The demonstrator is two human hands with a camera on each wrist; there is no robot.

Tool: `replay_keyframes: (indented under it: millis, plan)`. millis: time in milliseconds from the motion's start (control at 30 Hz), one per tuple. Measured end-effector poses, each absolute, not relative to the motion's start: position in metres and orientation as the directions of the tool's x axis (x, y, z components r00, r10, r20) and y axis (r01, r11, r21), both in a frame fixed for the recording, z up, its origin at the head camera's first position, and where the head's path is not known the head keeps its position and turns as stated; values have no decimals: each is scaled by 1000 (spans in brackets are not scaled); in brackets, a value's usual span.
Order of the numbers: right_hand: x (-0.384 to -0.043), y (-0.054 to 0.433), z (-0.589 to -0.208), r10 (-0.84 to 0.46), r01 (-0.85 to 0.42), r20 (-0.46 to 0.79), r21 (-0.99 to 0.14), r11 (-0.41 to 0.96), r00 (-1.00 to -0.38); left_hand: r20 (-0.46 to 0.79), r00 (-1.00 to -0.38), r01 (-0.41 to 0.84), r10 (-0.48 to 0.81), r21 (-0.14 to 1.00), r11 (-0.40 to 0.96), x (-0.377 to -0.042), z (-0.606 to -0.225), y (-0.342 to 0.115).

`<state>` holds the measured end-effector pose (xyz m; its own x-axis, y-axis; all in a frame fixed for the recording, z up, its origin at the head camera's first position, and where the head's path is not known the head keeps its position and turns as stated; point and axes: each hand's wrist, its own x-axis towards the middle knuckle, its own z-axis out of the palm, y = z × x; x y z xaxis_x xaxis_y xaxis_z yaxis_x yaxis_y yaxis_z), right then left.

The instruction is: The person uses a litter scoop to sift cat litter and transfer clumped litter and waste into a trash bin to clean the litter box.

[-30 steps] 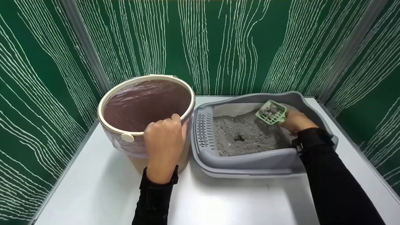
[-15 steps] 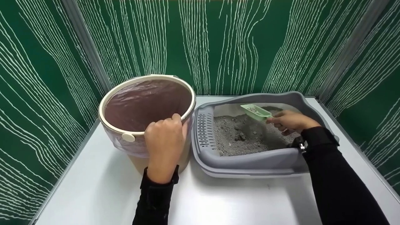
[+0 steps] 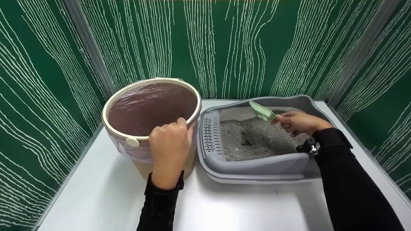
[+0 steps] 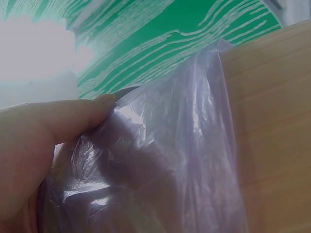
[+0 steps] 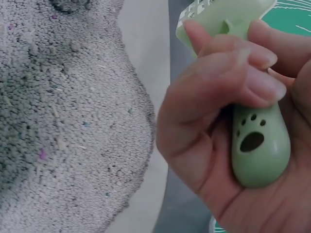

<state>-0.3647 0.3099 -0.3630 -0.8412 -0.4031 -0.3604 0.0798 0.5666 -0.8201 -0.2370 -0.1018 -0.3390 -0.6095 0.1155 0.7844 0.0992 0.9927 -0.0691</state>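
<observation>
My left hand (image 3: 170,144) grips the near rim of a trash bin (image 3: 106,117). A thin purple bin liner (image 4: 204,121) is folded over that rim; in the left wrist view my thumb lies on it, above the wood-patterned wall. On the right, my right hand (image 3: 298,122) holds a green litter scoop (image 3: 264,112) raised over a grey litter box (image 3: 257,165). The scoop is tilted on its side, and what lies in its basket is hidden. Curled fingers wrap its paw-print handle (image 5: 261,165). Grey cat litter (image 3: 232,136) with dark clumps (image 3: 246,140) lies below.
Bin and litter box stand side by side on a white table (image 3: 224,205). The box has a slotted step (image 3: 210,134) on its left. Green panels (image 3: 221,48) with pale wavy lines enclose the table at the back and both sides.
My right hand has lifted the scoop, turned it from flat onto its side and shifted it left over the litter. Dust or litter falls beneath it. My left hand stays on the rim.
</observation>
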Motion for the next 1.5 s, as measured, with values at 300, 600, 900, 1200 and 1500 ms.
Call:
replay_keyframes:
  millis: [300, 600, 900, 1200, 1500]
  plan:
    - [-364, 312, -342, -401, -58, -297, -738, 673, -866, 775, -621, 114, 114, -55, 992, -235, -340, -102]
    - [-354, 297, -306, -339, -183, -174, -578, 795, -925, 784, -609, 122, 117, -54, 991, -235, -340, -102]
    - [-344, 224, -230, -422, -371, -15, -450, 813, -907, 799, -587, 106, 128, -81, 991, -237, -338, -102]
    - [-340, 137, -201, -577, -544, 20, -362, 757, -816, 792, -598, 102, 121, -74, 992, -235, -336, -103]
    - [-328, 100, -219, -692, -713, 353, 91, 695, -629, 777, -616, 106, 128, -79, 991, -234, -337, -101]
